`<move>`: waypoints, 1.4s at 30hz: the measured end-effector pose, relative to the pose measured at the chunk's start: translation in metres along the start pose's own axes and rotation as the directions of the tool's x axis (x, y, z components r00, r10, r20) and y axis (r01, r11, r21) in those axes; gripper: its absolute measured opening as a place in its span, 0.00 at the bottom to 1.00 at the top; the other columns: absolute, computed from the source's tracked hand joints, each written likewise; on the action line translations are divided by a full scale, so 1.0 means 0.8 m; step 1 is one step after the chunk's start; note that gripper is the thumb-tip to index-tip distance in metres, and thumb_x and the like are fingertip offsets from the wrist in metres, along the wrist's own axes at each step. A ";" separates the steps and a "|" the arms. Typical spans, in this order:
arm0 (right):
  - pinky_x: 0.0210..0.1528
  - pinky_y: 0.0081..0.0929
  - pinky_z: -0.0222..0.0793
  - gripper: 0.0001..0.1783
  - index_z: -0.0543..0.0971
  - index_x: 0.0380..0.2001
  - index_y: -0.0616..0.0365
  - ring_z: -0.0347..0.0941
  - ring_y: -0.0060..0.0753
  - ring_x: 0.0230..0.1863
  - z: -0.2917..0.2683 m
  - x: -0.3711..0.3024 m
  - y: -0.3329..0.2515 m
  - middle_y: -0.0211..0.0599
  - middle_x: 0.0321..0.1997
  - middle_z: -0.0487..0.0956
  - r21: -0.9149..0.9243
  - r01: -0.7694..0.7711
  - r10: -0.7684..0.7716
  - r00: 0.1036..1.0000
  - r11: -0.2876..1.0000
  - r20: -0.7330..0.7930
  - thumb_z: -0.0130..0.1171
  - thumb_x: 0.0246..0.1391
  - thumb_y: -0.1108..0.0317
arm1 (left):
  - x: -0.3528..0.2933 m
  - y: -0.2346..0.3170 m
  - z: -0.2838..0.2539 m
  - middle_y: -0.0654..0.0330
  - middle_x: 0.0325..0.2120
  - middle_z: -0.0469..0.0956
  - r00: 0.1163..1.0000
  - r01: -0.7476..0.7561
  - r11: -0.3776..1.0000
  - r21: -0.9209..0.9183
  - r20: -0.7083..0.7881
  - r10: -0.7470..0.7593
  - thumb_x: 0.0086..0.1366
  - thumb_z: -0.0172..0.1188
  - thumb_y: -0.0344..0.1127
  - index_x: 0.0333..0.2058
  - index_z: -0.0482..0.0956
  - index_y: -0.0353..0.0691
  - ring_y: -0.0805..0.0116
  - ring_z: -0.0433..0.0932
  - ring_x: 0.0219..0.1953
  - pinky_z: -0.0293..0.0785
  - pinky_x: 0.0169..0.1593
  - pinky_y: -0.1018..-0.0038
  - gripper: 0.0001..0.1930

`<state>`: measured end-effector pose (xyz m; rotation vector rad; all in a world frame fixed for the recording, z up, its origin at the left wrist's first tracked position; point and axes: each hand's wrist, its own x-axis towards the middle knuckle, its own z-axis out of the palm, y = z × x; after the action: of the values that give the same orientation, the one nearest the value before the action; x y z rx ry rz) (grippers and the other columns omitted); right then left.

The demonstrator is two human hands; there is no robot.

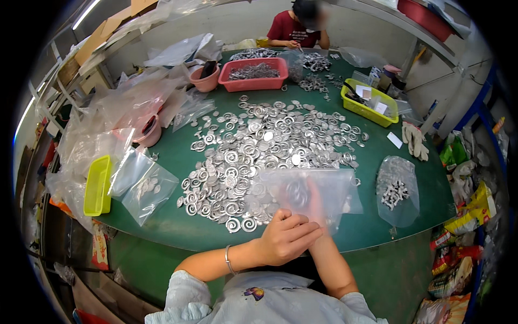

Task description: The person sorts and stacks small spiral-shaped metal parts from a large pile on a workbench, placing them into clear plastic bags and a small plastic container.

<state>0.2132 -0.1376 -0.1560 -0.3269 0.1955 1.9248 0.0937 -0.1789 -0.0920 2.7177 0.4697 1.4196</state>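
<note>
My right hand (pixel 314 205) reaches inside a clear plastic bag (pixel 340 189), its fingers blurred by the film. Between them a grey metal spiral piece (pixel 295 190) shows through, seemingly held. At the bag's mouth, by the right wrist, my left hand (pixel 290 237) is closed on the plastic edge; a bracelet circles that wrist. Just beyond both hands spreads a large heap of metal spiral pieces (pixel 232 156) and flat discs on the green table (pixel 162 202).
Left are a yellow-green tray (pixel 97 186), a bag with discs (pixel 148 186) and a pink bucket (pixel 150 133). Farther back stand a red bin (pixel 253 83) of parts and a yellow basket (pixel 369 113). Right lie gloves (pixel 414 141) and a bag of small parts (pixel 398 191). Another person (pixel 297 29) sits opposite.
</note>
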 end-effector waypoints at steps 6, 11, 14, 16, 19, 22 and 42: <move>0.66 0.48 0.46 0.21 0.70 0.45 0.59 0.63 0.41 0.54 0.062 0.042 -0.084 0.42 0.48 0.70 0.200 0.419 -0.463 0.827 0.886 0.319 0.53 0.53 0.55 | 0.038 -0.022 0.028 0.66 0.28 0.76 0.997 -0.059 0.998 0.032 -0.048 0.061 0.40 0.64 0.28 0.31 0.79 0.40 0.71 0.69 0.27 0.54 0.34 0.70 0.15; 0.64 0.47 0.47 0.30 0.65 0.50 0.58 0.62 0.40 0.54 0.149 0.071 -0.137 0.40 0.48 0.70 0.068 0.647 -0.624 0.695 0.760 0.357 0.42 0.57 0.44 | 0.126 -0.070 0.053 0.66 0.23 0.71 0.940 -0.165 0.985 0.050 -0.294 0.173 0.42 0.62 0.28 0.28 0.77 0.40 0.68 0.66 0.26 0.56 0.36 0.68 0.10; 0.60 0.44 0.53 0.30 0.65 0.51 0.59 0.63 0.34 0.50 0.107 0.113 -0.265 0.40 0.45 0.70 0.065 0.590 -0.586 0.773 0.805 0.242 0.43 0.57 0.44 | 0.182 -0.089 0.086 0.63 0.24 0.70 0.921 -0.202 0.979 0.037 -0.332 0.203 0.44 0.60 0.28 0.28 0.77 0.39 0.64 0.68 0.32 0.57 0.37 0.66 0.09; 0.59 0.44 0.54 0.29 0.65 0.51 0.59 0.63 0.33 0.50 0.090 0.137 -0.284 0.40 0.46 0.70 0.034 0.574 -0.568 0.799 0.818 0.198 0.44 0.57 0.45 | 0.188 -0.109 0.094 0.63 0.23 0.70 0.929 -0.171 0.985 0.032 -0.326 0.172 0.45 0.59 0.28 0.27 0.77 0.40 0.63 0.68 0.32 0.57 0.39 0.66 0.07; 0.58 0.43 0.55 0.29 0.65 0.51 0.59 0.62 0.32 0.50 0.072 0.170 -0.282 0.41 0.46 0.70 -0.106 0.580 -0.550 0.805 0.807 0.223 0.45 0.57 0.46 | 0.185 -0.142 0.101 0.62 0.23 0.70 0.947 -0.132 0.990 0.055 -0.289 0.142 0.46 0.59 0.27 0.27 0.77 0.40 0.63 0.68 0.32 0.57 0.41 0.65 0.06; 0.57 0.42 0.56 0.28 0.64 0.51 0.59 0.62 0.31 0.50 0.045 0.169 -0.316 0.41 0.46 0.69 -0.320 0.636 -0.565 0.771 0.702 0.295 0.46 0.57 0.47 | 0.192 -0.151 0.122 0.63 0.24 0.71 0.949 -0.107 0.994 -0.005 -0.298 0.100 0.46 0.59 0.27 0.26 0.76 0.41 0.64 0.68 0.33 0.57 0.42 0.65 0.05; 0.38 0.21 0.66 0.12 0.75 0.39 0.64 0.72 0.29 0.40 0.012 -0.076 -0.078 0.40 0.38 0.75 -0.690 0.445 -0.419 0.565 -0.571 0.711 0.56 0.47 0.78 | -0.020 -0.089 0.058 0.48 0.53 0.59 0.779 0.607 0.794 -0.033 0.221 -0.587 0.49 0.66 0.35 0.54 0.61 0.37 0.47 0.57 0.58 0.56 0.58 0.58 0.34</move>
<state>0.2909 -0.1651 -0.1262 -1.2273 -1.5382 0.4328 0.1050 -0.1105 -0.1438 2.2688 1.0899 0.9514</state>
